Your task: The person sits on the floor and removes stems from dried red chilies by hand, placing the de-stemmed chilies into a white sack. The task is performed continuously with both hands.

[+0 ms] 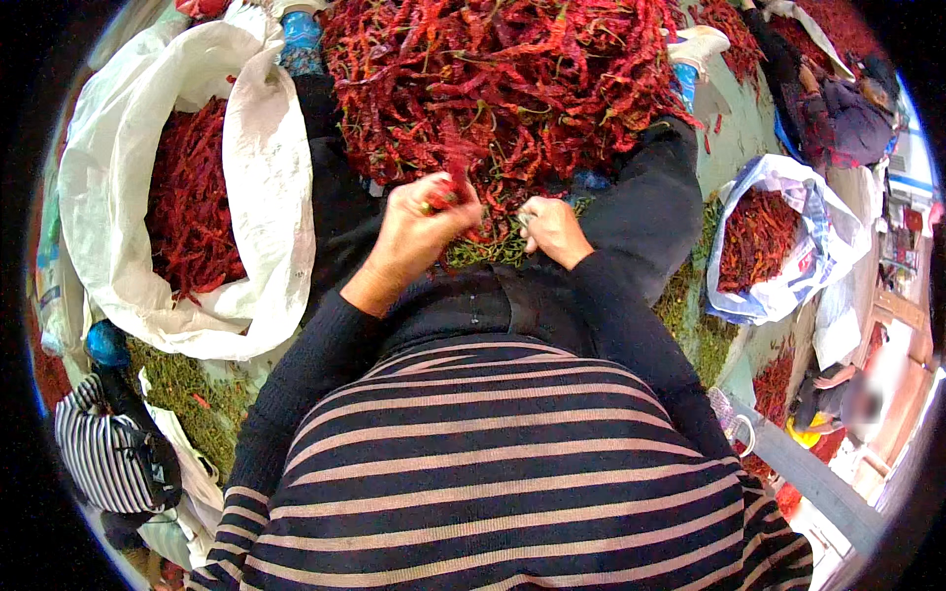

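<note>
A big heap of dried red chili peppers (503, 89) lies in front of me, between my spread legs. My left hand (419, 222) is closed round a few red chili peppers (448, 192), whose upper ends are blurred by motion. To its right, my right hand (557, 232) is curled with thumb and fingertips pressed together; what they pinch, if anything, is too small to make out. Green chili stems (493, 251) lie below and between the two hands, close to my lap.
At left stands a large white sack (271, 197), its rim rolled down, holding red chilies. A smaller white-and-blue bag (833, 212) with chilies is at right. Stems litter the floor (212, 404) on both sides. Other people (108, 443) sit at the left and right edges.
</note>
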